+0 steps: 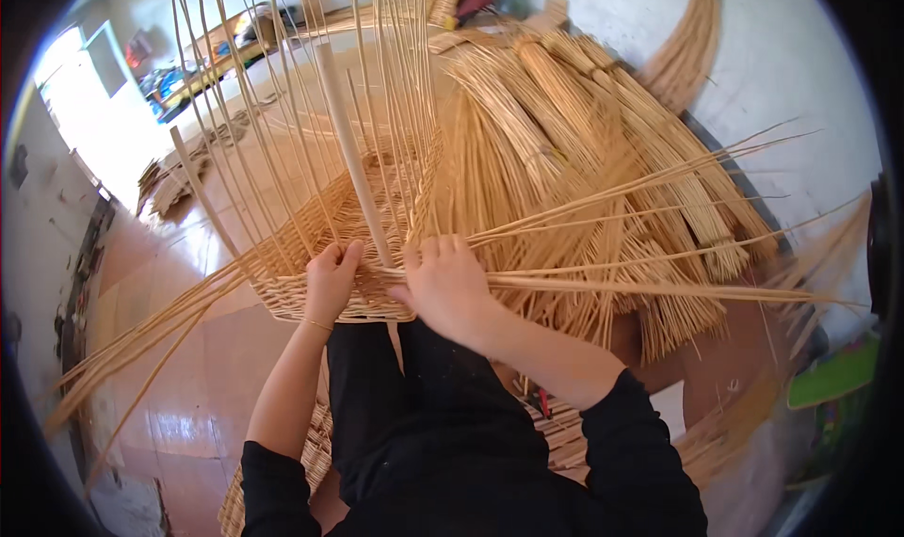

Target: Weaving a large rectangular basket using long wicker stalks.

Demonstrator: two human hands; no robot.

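Observation:
An unfinished wicker basket (pixel 282 297) stands in front of my knees, its low woven wall topped by tall upright stakes (pixel 282 151). My left hand (pixel 330 281) is closed on the near wall of the basket, thumb up beside the stakes. At the near right corner my right hand (pixel 446 288) is closed around weaving rods (pixel 565 281), which stick out far to the right. More loose rods (pixel 160 322) trail from the left corner. A thick pale stick (pixel 348 151) stands upright inside the near wall. My right fingertips are partly hidden behind the rods.
Large bundles of straw-coloured rods (pixel 584 132) lie on the floor to the right, against the white wall (pixel 791 76). Another woven piece (pixel 235 495) is beside my left leg. At the back left are a bright doorway (pixel 99 113) and a cluttered bench (pixel 212 66).

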